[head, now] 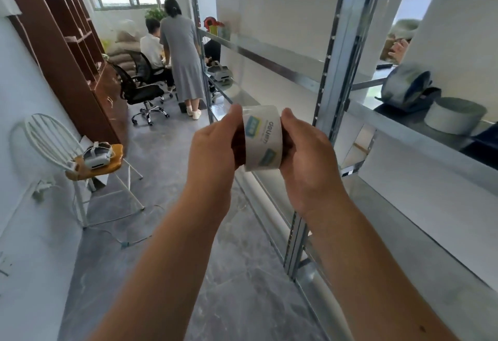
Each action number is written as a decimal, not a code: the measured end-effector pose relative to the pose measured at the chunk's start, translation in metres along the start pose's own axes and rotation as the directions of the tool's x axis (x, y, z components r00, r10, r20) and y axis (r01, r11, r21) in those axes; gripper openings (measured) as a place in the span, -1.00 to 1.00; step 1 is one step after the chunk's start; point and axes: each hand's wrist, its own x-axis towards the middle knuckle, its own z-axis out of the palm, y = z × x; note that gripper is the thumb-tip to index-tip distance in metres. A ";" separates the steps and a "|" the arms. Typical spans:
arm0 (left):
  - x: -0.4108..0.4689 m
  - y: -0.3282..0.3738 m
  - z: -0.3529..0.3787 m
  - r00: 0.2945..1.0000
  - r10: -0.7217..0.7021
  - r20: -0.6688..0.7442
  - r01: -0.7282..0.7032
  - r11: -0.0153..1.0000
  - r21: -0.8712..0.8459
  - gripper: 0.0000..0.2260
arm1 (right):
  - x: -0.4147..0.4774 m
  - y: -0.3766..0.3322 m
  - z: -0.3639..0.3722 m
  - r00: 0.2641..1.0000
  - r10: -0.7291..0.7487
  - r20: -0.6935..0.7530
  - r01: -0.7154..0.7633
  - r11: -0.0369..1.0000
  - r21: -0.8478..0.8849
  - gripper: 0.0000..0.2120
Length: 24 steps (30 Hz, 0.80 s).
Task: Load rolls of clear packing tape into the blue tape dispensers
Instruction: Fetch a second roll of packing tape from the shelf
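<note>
A roll of clear packing tape (pixel 262 138) with a printed white wrapper is held edge-on in front of me, at chest height beside the metal shelving. My left hand (pixel 213 146) grips its left side with the thumb on top. My right hand (pixel 307 152) grips its right side, thumb on the upper edge. No blue tape dispenser shows in this view.
A grey metal shelf rack (pixel 334 76) runs along the right, with a white roll (pixel 455 118) and a dark bag (pixel 409 90) on one shelf. A white chair (pixel 67 157) carrying a headset stands at left. Two people and office chairs (pixel 142 93) are further down the aisle.
</note>
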 end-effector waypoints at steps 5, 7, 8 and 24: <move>0.059 -0.003 0.046 0.993 0.006 0.119 -0.010 0.999 0.033 -0.63 | 0.060 -0.013 -0.031 0.994 -0.069 -0.089 0.066 0.997 -0.042 -0.57; 0.078 -0.005 0.066 0.987 0.031 0.155 -0.036 0.999 0.025 -0.63 | 0.080 -0.020 -0.046 0.988 -0.099 -0.117 0.093 0.994 -0.061 -0.59; 0.086 -0.007 0.077 0.984 0.039 0.175 -0.042 0.999 0.017 -0.62 | 0.088 -0.023 -0.054 0.984 -0.112 -0.136 0.103 0.992 -0.072 -0.58; 0.105 -0.044 0.264 0.640 0.007 0.769 0.174 0.973 -0.153 -0.62 | 0.065 -0.091 -0.168 0.652 -0.417 -0.633 0.217 0.903 -0.372 -0.87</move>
